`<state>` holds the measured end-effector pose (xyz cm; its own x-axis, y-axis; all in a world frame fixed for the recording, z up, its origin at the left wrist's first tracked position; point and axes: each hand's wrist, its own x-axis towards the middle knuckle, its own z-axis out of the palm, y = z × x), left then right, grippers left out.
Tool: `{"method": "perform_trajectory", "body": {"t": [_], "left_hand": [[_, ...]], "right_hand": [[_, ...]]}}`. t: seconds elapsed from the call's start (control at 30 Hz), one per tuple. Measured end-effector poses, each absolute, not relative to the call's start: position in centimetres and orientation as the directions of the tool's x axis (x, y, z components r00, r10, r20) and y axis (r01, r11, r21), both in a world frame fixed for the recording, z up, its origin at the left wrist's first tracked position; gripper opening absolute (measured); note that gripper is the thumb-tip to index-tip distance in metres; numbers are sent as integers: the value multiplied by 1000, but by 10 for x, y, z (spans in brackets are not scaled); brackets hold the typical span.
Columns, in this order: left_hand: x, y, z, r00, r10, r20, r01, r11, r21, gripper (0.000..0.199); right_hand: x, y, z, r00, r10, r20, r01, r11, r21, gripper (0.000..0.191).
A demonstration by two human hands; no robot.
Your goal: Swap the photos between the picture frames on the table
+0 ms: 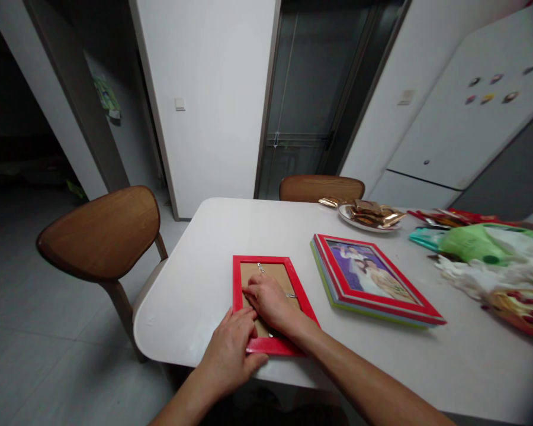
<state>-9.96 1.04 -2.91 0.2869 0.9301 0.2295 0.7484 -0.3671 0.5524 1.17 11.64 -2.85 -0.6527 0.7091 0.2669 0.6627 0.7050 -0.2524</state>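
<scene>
A red picture frame (pixel 302 290) lies face down near the table's front edge, its brown backing board (pixel 273 272) showing. Small metal clips (pixel 291 295) sit along the inner edges of the frame. My left hand (pixel 233 349) grips the frame's lower left corner, thumb along the bottom edge and fingers over the left side. Across the backing reaches my right hand (pixel 269 299), its fingers drawn together at the left inner edge; what they press or pinch there is hidden. To the right lies a stack of picture frames (pixel 377 278), the top one red with a photo of people.
The white table (pixel 195 266) has a rounded left corner. At its back right stands a plate (pixel 359 225) of gold-wrapped packets, with a green plastic bag (pixel 475 242) and food (pixel 526 307) at the right edge. Wooden chairs (pixel 111 236) stand left and behind.
</scene>
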Motion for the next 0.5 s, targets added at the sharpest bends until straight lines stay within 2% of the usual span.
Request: {"method": "perform_trajectory", "body": {"t": [0.1,0.23,0.37,0.5], "left_hand": [[-100,11,-30,288,932,223,747,-364,556,28],[-103,12,-32,288,933,214,737,-359,573,27],[-104,11,-32,299,932,207,726,-363,584,21],[-104,12,-30,309,932,190,731,-360,580,18]], "right_hand": [[19,114,-27,-650,699,298,622,715,-320,20],[43,101,-19,-661,693,289,561,712,-423,26],[69,77,-12,-777,597,199,502,779,-375,27],[80,62,-11,-826,517,225,438,840,-321,27]]}}
